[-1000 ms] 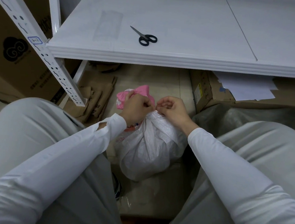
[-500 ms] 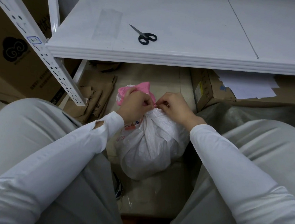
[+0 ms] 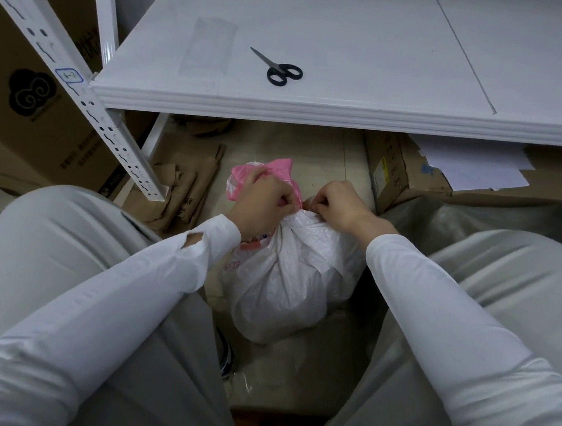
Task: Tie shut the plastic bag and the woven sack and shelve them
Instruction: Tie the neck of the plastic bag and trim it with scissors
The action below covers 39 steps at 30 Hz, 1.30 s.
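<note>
You are wearing a white long-sleeved top. The left sleeve (image 3: 115, 287) is showing a small ragged tear (image 3: 191, 240) near the cuff; the right sleeve (image 3: 450, 310) is showing faint creases. Light grey trousers (image 3: 52, 235) are covering both legs.

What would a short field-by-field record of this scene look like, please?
sack: white, on the floor between the knees, neck gathered
left hand: grips the neck; pink plastic sticks out beyond it
right hand: pinches the neck from the other side
scissors: closed, lying on the shelf, untouched
shelf: white, above the sack, which is not on it yet
box: cardboard, under the shelf, right of the sack
</note>
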Tool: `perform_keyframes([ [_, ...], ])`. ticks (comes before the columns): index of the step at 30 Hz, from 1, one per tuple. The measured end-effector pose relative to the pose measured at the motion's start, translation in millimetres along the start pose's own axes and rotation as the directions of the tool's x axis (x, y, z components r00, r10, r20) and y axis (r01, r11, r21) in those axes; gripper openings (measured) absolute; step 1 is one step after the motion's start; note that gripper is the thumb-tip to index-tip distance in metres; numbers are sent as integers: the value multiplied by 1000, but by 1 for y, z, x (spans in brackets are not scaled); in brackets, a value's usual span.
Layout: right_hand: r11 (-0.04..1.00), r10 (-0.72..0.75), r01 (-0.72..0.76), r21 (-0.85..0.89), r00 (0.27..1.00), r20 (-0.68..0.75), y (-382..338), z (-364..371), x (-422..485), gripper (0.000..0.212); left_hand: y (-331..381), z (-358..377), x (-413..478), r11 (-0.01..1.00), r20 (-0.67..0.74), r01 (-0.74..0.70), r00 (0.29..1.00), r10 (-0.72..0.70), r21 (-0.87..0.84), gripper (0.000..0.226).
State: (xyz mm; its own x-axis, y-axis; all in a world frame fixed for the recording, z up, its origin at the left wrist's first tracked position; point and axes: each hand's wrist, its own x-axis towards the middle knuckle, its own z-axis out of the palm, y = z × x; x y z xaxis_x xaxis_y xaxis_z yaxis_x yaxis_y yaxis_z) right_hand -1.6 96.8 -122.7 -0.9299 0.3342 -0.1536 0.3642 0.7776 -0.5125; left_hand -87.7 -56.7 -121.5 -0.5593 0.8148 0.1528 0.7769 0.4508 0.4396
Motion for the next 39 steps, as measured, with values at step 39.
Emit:
perform_keyframes([
  [39,477,360,-158,865,932,-28,-16,22,-17,19,5,5,2,974,-13,204,978,-207,-101,11],
])
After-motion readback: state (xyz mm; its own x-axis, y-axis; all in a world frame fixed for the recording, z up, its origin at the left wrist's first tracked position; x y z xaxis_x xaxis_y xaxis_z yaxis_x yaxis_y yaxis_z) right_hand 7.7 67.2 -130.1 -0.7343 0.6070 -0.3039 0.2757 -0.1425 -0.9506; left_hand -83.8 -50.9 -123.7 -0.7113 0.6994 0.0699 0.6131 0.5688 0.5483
